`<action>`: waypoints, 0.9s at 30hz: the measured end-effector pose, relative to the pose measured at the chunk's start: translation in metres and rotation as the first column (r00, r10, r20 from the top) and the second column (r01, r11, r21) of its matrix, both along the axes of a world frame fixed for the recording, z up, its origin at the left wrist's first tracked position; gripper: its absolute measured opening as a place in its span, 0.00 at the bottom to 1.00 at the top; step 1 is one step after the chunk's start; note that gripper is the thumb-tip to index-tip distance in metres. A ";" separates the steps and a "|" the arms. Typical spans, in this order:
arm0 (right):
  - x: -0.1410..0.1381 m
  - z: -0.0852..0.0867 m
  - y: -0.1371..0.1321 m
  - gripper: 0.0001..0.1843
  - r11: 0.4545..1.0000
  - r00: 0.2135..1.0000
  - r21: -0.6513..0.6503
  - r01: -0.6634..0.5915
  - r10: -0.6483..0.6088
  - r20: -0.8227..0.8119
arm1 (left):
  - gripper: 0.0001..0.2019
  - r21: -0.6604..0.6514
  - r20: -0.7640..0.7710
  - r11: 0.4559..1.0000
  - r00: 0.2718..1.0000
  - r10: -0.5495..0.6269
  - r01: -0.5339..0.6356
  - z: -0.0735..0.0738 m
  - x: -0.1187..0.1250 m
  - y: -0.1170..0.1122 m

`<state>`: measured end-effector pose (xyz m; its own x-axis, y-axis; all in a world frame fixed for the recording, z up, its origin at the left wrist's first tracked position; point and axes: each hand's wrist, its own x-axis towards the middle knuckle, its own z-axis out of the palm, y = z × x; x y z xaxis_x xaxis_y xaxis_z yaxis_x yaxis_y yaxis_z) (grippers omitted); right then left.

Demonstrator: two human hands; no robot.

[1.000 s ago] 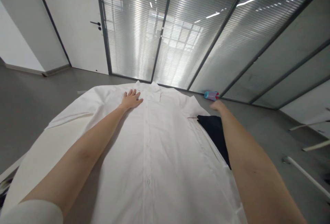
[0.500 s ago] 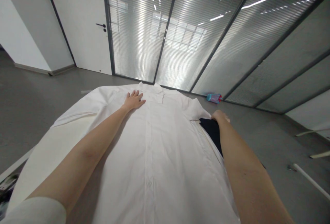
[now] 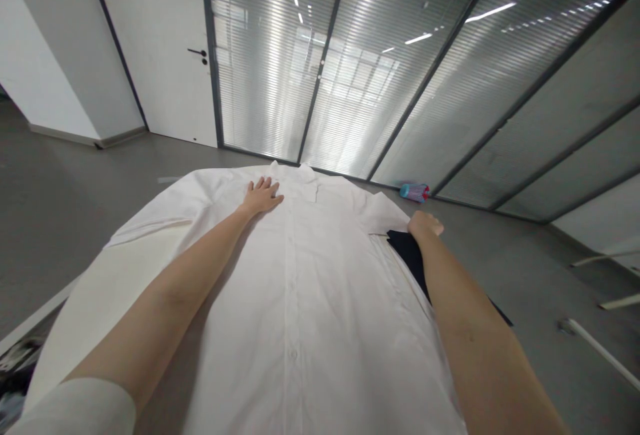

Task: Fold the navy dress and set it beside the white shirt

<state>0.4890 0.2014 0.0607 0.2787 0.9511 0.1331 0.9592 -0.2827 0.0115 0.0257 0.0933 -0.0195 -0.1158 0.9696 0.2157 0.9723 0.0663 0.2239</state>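
A white button-up shirt (image 3: 330, 288) lies front side up, buttons down its middle, collar at the far end. My left hand (image 3: 263, 196) rests flat on its upper chest beside the collar, fingers spread. At the far right, my right hand (image 3: 426, 223) is closed at the end of the shirt's right-side sleeve; the fingertips are hidden. Below that sleeve, a piece of dark navy cloth (image 3: 411, 256) shows, partly covered by my right forearm. The shirt is spread over a cream-white surface (image 3: 100, 301), bare at the left.
A blue and red patterned object (image 3: 414, 192) lies on the grey floor (image 3: 480, 241) by the glass partition (image 3: 265, 75). A white door (image 3: 165, 55) stands at the back left. White poles (image 3: 600, 351) are at the right; a pale rail (image 3: 40, 311) runs lower left.
My right hand has drawn slightly left, its fingers now more curled at the sleeve end. My left hand stays flat in place. The view has shifted a little.
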 end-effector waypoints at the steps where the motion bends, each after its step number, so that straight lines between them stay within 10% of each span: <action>1: -0.002 0.003 -0.002 0.20 1.000 1.000 0.009 -0.005 0.004 0.018 | 0.30 -0.001 0.003 1.000 1.000 -0.002 0.002 -0.001 0.000 -0.001; 6: -0.018 0.024 -0.010 0.19 0.994 0.980 0.063 -0.086 0.072 0.188 | 0.27 0.070 0.034 0.997 0.999 0.007 -0.010 0.011 0.007 -0.006; 12: -0.054 0.059 -0.031 0.18 0.862 0.846 0.233 -0.450 0.329 0.419 | 0.18 0.372 0.426 0.921 0.860 -0.280 0.115 0.077 0.059 -0.006; 17: -0.115 0.061 -0.091 0.15 0.462 0.481 0.194 -0.866 0.657 0.581 | 0.25 0.125 0.900 0.981 0.398 -0.175 0.148 0.093 0.105 -0.015; 20: -0.144 0.037 -0.143 0.11 0.072 -0.014 -0.155 -0.985 0.869 0.494 | 0.27 0.004 0.881 0.999 0.472 -0.024 0.043 0.077 0.106 -0.023; 22: -0.152 0.020 -0.174 0.12 -0.114 -0.199 -0.239 -0.964 0.908 0.368 | 0.27 0.025 0.806 0.999 0.592 0.000 -0.035 0.066 0.100 -0.027; 24: -0.149 0.010 -0.192 0.15 -0.125 -0.192 -0.219 -0.968 0.928 0.318 | 0.24 0.080 0.736 0.995 0.677 -0.020 -0.057 0.059 0.093 -0.032; 27: -0.133 0.013 -0.188 0.16 0.155 0.107 -0.129 -0.979 0.942 0.319 | 0.20 0.144 0.616 0.988 0.777 -0.130 0.052 0.056 0.092 -0.043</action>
<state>0.3558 0.0133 0.0741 -0.9245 0.3701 0.0914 0.3776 0.8558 0.3536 0.1174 0.0502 0.0363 -0.1750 0.9561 0.2351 0.6183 -0.0791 0.7820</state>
